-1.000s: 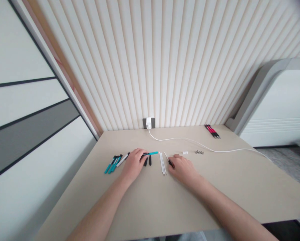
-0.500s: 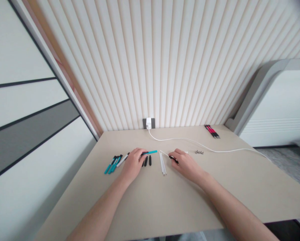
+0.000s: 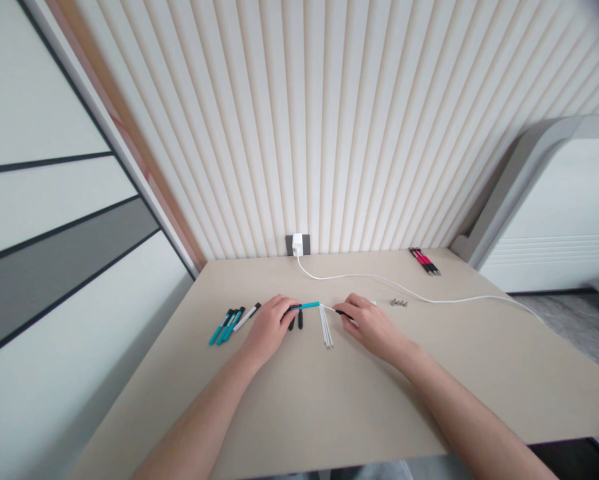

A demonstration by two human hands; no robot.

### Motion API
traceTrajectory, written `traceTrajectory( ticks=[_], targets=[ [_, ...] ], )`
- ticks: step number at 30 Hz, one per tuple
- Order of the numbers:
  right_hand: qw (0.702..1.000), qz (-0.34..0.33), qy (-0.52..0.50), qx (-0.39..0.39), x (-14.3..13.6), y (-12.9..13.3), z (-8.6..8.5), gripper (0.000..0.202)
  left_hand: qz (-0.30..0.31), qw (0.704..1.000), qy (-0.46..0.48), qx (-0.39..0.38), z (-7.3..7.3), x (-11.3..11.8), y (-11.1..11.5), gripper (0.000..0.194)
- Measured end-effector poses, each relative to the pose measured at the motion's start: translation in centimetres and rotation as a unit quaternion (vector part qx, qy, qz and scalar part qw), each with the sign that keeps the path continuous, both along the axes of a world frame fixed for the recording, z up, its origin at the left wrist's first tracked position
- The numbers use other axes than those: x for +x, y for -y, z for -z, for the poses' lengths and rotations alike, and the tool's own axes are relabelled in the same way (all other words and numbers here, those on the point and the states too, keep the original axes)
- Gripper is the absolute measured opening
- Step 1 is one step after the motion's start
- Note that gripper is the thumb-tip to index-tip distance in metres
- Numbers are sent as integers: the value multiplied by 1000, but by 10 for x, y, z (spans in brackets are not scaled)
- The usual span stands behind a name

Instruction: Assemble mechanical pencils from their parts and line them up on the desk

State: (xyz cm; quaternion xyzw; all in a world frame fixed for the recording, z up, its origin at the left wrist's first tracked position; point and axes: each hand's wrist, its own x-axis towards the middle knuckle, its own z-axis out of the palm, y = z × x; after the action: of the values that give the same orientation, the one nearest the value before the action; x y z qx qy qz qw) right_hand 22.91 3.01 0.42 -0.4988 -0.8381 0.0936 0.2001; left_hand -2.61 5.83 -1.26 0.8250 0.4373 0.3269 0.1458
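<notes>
My left hand (image 3: 269,325) grips a teal pen barrel (image 3: 307,306) that points right, just above the beige table (image 3: 299,400). My right hand (image 3: 367,321) pinches a thin white refill with a black tip (image 3: 332,309), its end close to the open end of the barrel. Several white refills (image 3: 325,326) lie between my hands. Two black pen caps (image 3: 296,321) lie beside my left fingers. Assembled teal pens (image 3: 225,325) and a white pen (image 3: 247,316) lie to the left.
A white charger (image 3: 297,244) sits in a wall socket, its cable (image 3: 429,299) running right across the table. Red and black pens (image 3: 423,260) lie at the back right. Small metal springs (image 3: 398,303) lie near the cable. A grey-white cabinet (image 3: 549,207) stands at right.
My right hand lifted a white refill from the table and moved it left toward the teal barrel. My left hand shifted the barrel slightly right.
</notes>
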Motion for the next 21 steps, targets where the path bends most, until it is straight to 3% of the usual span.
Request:
traceTrajectory(
  ticks=[6,10,15,21],
  targets=[
    [999,-16,-37,1,2,-1,2,31,44,999,-2,-12,-4,5,5,16],
    [992,-53,-119,-8,-1,-1,1,31,60,997,30,-27,-5,11,9,16],
    [975,-41,-219,-6,-1,-3,1,24,45,995,76,-45,-7,14,13,13],
    [963,-25,-268,-9,-1,-5,4,22,16,984,140,-109,-6,17,15,13]
  ],
)
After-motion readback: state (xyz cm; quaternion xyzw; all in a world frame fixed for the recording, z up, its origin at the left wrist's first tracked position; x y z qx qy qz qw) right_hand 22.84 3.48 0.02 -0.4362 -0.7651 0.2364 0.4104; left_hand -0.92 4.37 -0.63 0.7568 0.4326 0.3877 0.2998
